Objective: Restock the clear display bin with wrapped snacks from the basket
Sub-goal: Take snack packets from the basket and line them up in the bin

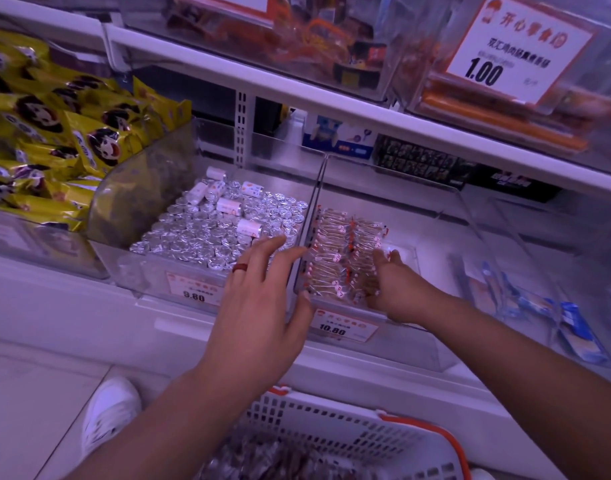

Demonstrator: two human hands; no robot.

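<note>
The fingers [383, 259] of the right hand [406, 289] curl down into the front right of the wrapped snacks [335, 251], apparently pressing or gripping a few; whether they close around a packet I cannot tell, since the tips are buried among the wrappers. The left hand [259, 299] is spread, fingers apart and nearly straight, its fingertips at the front lip and the dividing wall of the clear display bin [432, 216], and a red ring [240, 267] sits on one finger.

The likeliest trouble, as I judge it, is disorder: the packets stand in tight rows, and a push from the right hand could tip a row over or slide it toward twelve o'clock, where the bin floor lies bare. The left hand, straddling the divider, could also knock the foil-wrapped rolls [221, 226] in the neighbouring bin at nine o'clock. The thin clear wall may flex under that pressure.

The snacks are small transparent packets with brownish contents and red-and-white ends, packed in two columns at the bin's front left, behind an orange price tag [343, 326]. The white basket [331, 427] with an orange handle sits at six o'clock, below the shelf, with more wrapped pieces inside.
</note>
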